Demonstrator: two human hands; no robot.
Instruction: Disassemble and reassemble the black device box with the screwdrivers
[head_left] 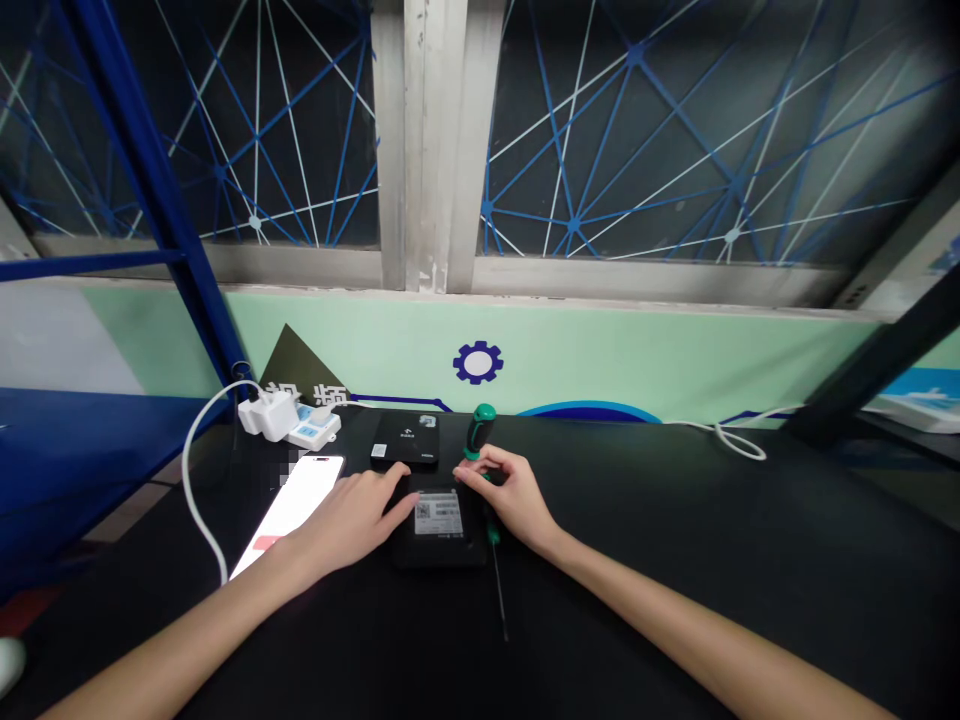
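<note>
A lit smartphone [289, 515] lies on the left of the tabletop [675, 560]. A white charger [266, 415] plugs into a power strip [313, 430] at the back edge.

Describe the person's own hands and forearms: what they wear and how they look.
The left forearm and right forearm are bare, with no sleeve in view. The left hand and right hand wear no gloves; no watch, ring or bracelet shows. The fingers are slim and unmarked.

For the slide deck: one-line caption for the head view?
Left hand touches a black rectangular device with white label; right hand over a green-handled screwdriver.
</note>
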